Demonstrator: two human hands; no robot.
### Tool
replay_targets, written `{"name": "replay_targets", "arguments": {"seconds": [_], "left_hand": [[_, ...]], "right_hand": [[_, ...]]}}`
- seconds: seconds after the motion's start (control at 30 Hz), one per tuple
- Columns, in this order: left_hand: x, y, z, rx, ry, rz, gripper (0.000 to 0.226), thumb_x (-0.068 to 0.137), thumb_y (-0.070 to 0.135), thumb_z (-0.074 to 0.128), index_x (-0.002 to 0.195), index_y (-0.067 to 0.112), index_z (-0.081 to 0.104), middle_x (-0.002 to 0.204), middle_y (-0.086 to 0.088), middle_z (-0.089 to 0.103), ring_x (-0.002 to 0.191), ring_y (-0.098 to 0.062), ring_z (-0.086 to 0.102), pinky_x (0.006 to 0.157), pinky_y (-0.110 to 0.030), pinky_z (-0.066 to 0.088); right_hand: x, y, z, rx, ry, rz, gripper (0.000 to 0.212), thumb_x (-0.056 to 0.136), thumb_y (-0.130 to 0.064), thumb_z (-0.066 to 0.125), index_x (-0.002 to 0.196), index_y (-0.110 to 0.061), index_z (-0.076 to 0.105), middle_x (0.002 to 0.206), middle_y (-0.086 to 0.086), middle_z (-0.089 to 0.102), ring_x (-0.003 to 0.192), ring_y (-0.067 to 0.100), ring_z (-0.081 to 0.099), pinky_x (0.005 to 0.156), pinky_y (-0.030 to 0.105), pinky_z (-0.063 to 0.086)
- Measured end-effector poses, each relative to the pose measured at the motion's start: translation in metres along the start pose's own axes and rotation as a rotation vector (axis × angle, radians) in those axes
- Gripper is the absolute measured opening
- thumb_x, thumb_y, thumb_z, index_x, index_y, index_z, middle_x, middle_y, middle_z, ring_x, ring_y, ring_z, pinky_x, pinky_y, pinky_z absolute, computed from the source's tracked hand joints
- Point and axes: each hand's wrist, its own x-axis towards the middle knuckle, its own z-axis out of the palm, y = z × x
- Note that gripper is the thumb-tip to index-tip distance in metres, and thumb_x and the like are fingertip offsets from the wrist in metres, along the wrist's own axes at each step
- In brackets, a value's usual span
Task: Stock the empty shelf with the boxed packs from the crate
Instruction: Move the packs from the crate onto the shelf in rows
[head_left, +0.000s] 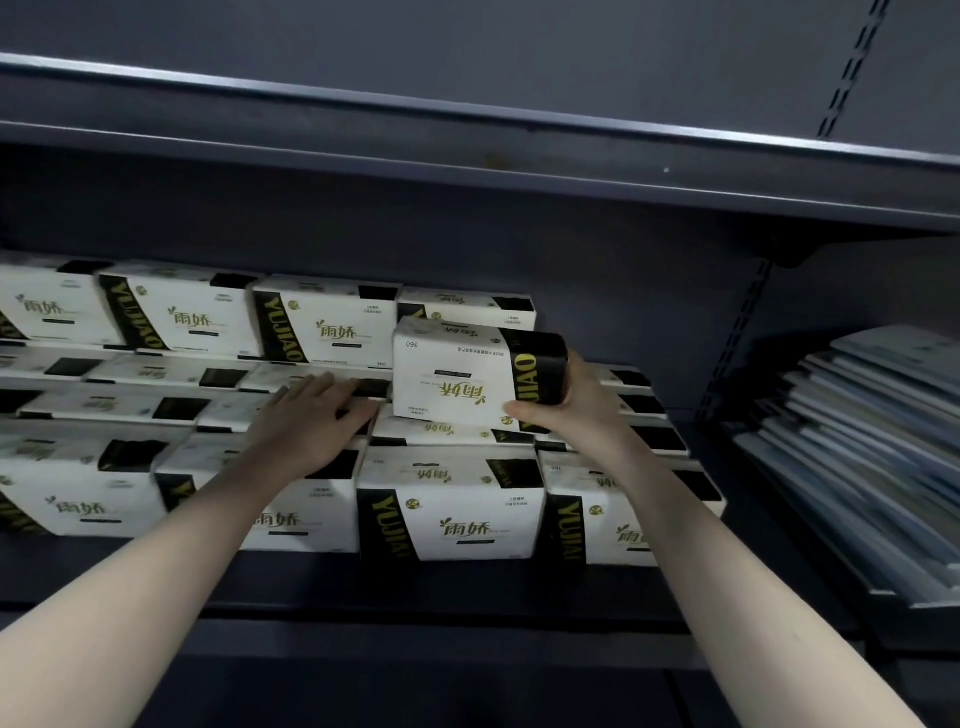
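The dark shelf (467, 597) carries rows of white packs (452, 519) below and left of both hands, stacked two high at the back. A pile of flat blue items (872, 447) lies well right of the fingers. The right hand (576, 410) grips one pack (467, 374) by its black end, thumb under, fingers curled behind; it is upside down, long axis left-right, above the rows. The left hand (311, 421) rests flat, fingers straight and slightly spread, on the pack tops beside it.
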Motion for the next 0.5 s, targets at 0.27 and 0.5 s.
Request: {"name": "replay_targets", "arguments": {"seconds": [0.27, 0.5], "left_hand": [[-0.001, 0.001, -0.001, 0.0, -0.005, 0.004, 0.064, 0.095, 0.062, 0.016, 0.152, 0.032, 0.014, 0.16, 0.0, 0.009, 0.147, -0.017, 0.006, 0.119, -0.035, 0.004], [-0.003, 0.004, -0.003, -0.006, 0.018, 0.005, 0.063, 0.095, 0.061, 0.018, 0.151, 0.031, 0.017, 0.16, 0.0, 0.012, 0.147, -0.018, 0.008, 0.118, -0.035, 0.006]], "right_hand": [[-0.004, -0.011, -0.033, 0.19, 0.152, -0.169, 0.064, 0.068, -0.004, 0.079, 0.121, -0.025, 0.051, 0.111, -0.007, 0.059, 0.097, 0.001, 0.057, 0.066, 0.014, 0.049], [0.012, -0.026, -0.062, -0.015, 0.364, -0.345, 0.068, 0.065, -0.007, 0.081, 0.122, -0.03, 0.052, 0.121, -0.003, 0.054, 0.112, 0.009, 0.053, 0.095, 0.029, 0.046]]}}
